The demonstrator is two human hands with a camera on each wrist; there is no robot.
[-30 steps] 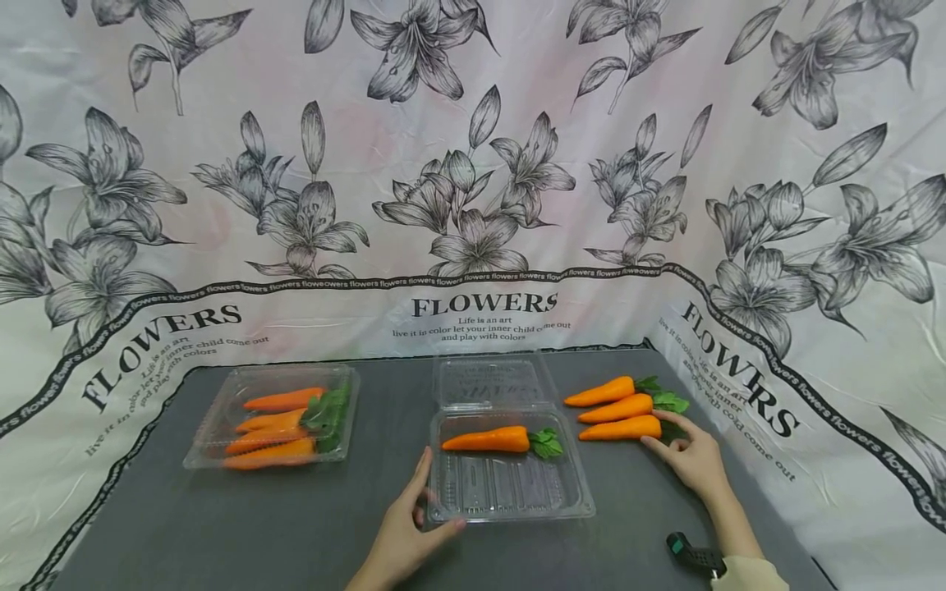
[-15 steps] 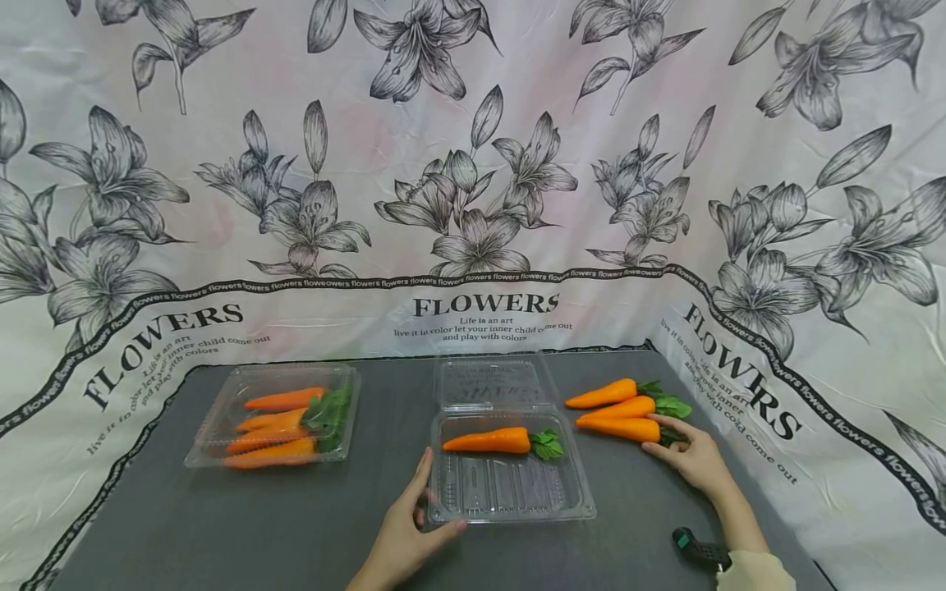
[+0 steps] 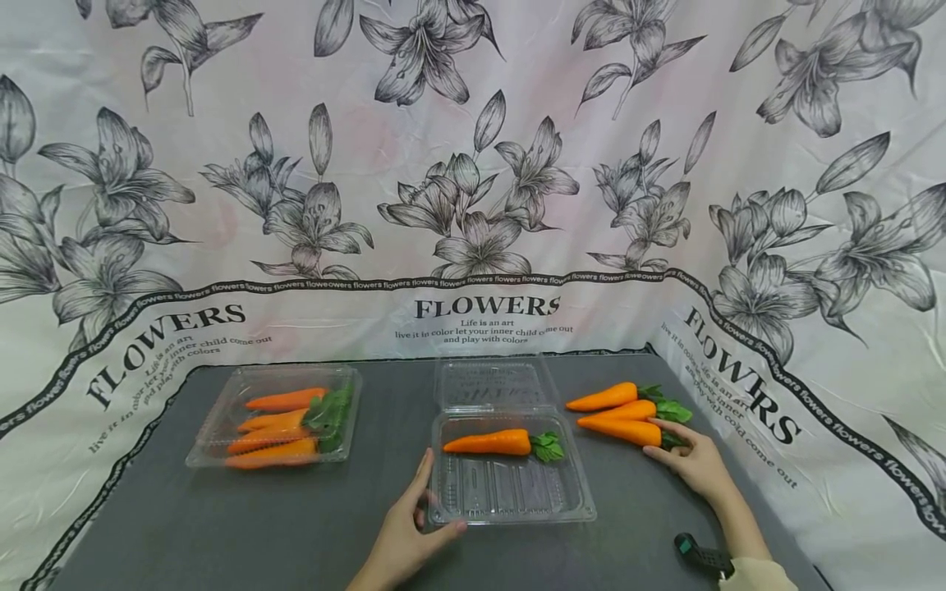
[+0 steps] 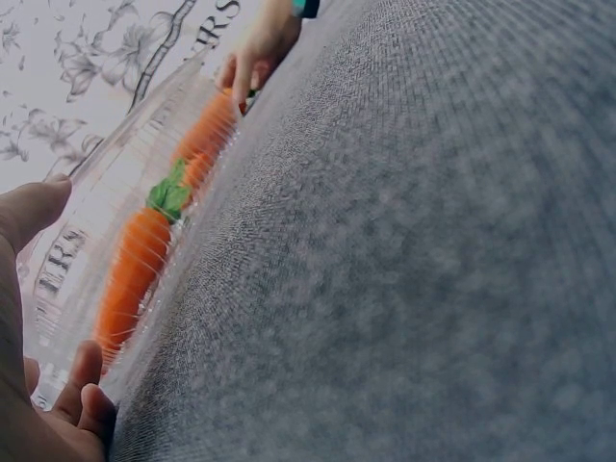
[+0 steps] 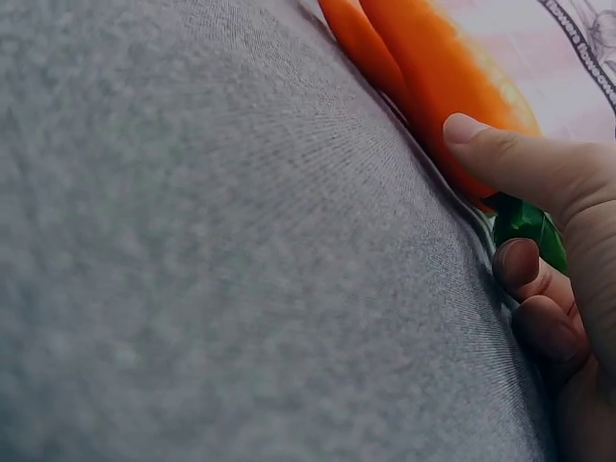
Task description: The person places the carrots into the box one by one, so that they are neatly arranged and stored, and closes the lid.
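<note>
In the head view, a clear plastic clamshell box (image 3: 510, 492) lies with its lid raised at the back and one orange carrot (image 3: 488, 442) inside. My left hand (image 3: 406, 521) rests at the box's front left corner, thumb and index finger spread along its edges; the left wrist view shows the box wall beside the fingers. To the right lies a group of three carrots. My right hand (image 3: 691, 460) pinches the nearest carrot (image 3: 628, 430) at its leafy end. The right wrist view shows the thumb (image 5: 500, 144) on its orange body, fingertips beside the green leaves.
At the left stands another clear clamshell box (image 3: 214, 419), closed over several carrots (image 3: 284, 400). The two other carrots (image 3: 602, 397) touch or nearly touch the pinched one. A flower-printed cloth (image 3: 473, 164) bounds the grey table (image 3: 296, 525) behind and at the sides.
The nearest carrot of the right group has turned slightly, its tip now against its neighbour, and my right hand has closed on its leafy end. The left hand keeps its place.
</note>
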